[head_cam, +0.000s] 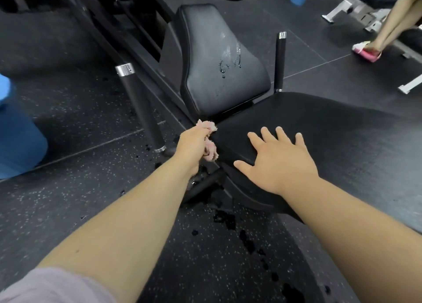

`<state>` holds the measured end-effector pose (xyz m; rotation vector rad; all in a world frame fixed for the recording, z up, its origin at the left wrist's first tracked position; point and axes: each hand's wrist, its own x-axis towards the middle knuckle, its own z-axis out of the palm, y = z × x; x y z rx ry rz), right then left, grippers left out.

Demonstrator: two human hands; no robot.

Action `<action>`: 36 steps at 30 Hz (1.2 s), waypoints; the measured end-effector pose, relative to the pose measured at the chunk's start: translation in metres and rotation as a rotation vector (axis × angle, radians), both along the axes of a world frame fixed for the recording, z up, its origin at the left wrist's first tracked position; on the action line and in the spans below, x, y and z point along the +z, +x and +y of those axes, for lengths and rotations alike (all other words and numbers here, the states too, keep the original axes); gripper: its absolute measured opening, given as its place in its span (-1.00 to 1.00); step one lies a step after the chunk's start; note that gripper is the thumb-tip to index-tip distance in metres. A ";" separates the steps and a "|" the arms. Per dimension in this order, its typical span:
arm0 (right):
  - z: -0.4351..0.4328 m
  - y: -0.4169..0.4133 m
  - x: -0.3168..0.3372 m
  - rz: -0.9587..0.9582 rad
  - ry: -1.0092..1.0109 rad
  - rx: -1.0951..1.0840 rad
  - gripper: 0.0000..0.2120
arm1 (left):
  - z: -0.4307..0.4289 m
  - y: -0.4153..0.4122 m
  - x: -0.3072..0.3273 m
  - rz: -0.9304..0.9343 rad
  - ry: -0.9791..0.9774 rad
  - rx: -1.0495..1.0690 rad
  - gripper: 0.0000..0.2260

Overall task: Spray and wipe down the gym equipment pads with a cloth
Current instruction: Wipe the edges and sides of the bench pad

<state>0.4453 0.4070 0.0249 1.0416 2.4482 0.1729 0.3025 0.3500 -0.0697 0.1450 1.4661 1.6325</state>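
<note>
Clamped round a bunched pink cloth (pixel 211 151) — left hand (pixel 194 145) grip, fingers curled tight, wad pressed to the near left corner of the seat pad (pixel 331 131), just beside the gap under the back pad (pixel 205 58). Right hand (pixel 276 159) grip apart: fingers spread flat on the seat pad, holding nothing, probably bracing. Spray droplets (pixel 230 58) beaded on the right half of the back pad, unwiped. Seat pad matte, no drops seen on it. Wet patches (pixel 225 219) on the floor (pixel 91 111) below. No spray bottle in view.

Step in hand, at a guess: wiping the seat pad's edge. To do it well — spread the cloth flatter for more contact, follow the edge seam in overlapping passes, press evenly against the bracing hand, then go up to the droplets before any run into the gap.
</note>
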 end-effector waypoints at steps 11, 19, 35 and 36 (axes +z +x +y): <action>-0.008 -0.002 0.003 -0.024 0.028 0.008 -0.25 | -0.042 0.024 -0.006 -0.024 0.048 0.251 -0.73; -0.005 -0.001 -0.003 0.051 0.029 -0.009 -0.41 | 0.025 -0.035 -0.035 -0.131 -0.042 0.002 -0.47; -0.004 0.002 -0.007 0.091 0.061 -0.001 -0.45 | -0.018 0.056 -0.030 -0.027 0.022 0.192 -0.57; -0.004 0.002 -0.007 0.086 0.062 -0.002 -0.45 | -0.023 0.060 -0.028 -0.006 0.032 0.188 -0.57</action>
